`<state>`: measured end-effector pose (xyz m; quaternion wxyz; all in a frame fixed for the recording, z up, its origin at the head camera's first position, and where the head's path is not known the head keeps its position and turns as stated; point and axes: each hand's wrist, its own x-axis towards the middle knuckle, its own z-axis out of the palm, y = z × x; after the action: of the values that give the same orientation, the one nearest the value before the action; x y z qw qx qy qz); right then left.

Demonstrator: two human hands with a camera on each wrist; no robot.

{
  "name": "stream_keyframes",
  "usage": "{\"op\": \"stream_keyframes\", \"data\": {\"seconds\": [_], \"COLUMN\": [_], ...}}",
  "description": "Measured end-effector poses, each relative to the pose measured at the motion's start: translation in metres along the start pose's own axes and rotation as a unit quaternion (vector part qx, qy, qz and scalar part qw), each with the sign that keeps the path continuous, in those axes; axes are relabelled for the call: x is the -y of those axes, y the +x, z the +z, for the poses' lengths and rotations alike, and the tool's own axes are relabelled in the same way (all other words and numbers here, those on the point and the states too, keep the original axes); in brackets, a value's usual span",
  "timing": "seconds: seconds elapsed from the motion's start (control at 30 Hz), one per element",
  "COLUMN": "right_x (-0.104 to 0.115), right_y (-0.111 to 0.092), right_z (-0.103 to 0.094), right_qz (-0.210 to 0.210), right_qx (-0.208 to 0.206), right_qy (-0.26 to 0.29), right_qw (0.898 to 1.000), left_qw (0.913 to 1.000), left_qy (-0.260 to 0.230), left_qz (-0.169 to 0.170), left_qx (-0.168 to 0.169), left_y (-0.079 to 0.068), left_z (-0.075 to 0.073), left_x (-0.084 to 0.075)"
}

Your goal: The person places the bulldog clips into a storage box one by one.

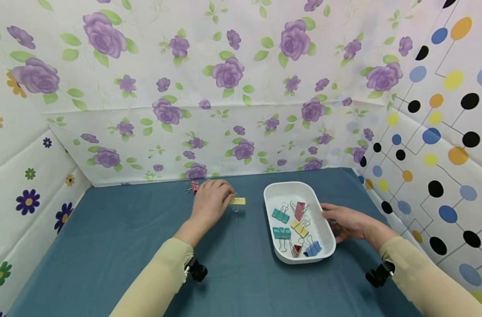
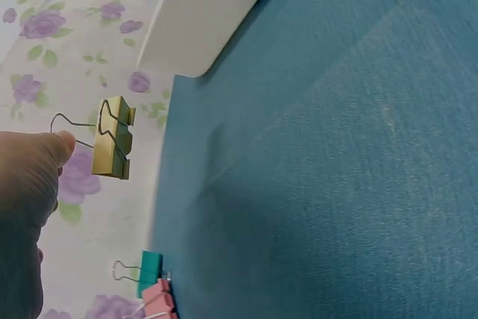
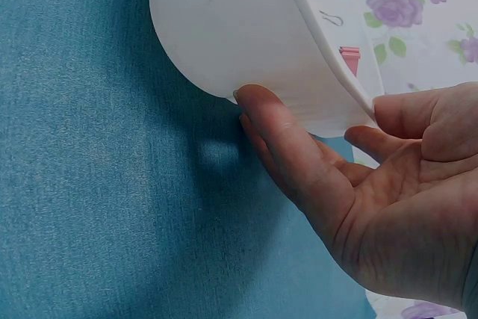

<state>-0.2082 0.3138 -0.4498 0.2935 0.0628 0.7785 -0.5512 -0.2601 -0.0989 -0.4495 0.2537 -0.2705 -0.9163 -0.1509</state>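
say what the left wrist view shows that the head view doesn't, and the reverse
Only the left wrist view shows a green clip outside the white tray, next to a red clip.

Only the head view shows the right hand gripping the tray, and six clips inside it.

Both show the left hand holding a yellow clip, the red clip, the tray, the blue cloth and the flowered wall.

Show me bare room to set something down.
Bare blue cloth lies between the left forearm and the white tray, and left of that forearm toward the flowered side wall. Crowded: the tray, holding six clips, and around the left hand and red clip beside it.
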Motion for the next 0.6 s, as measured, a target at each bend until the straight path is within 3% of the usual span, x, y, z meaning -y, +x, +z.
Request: {"op": "stream_keyframes", "data": {"seconds": [0.6], "right_x": [0.0], "right_y": [0.002], "right_z": [-0.001], "right_qz": [-0.001], "right_qx": [0.004], "right_qy": [0.003], "right_qw": [1.0], "left_qw": [0.9997], "left_qy": [-0.019], "left_qz": [-0.001], "left_qx": [-0.016], "left_y": [0.006], "left_z": [-0.025], "left_x": [-0.003]}}
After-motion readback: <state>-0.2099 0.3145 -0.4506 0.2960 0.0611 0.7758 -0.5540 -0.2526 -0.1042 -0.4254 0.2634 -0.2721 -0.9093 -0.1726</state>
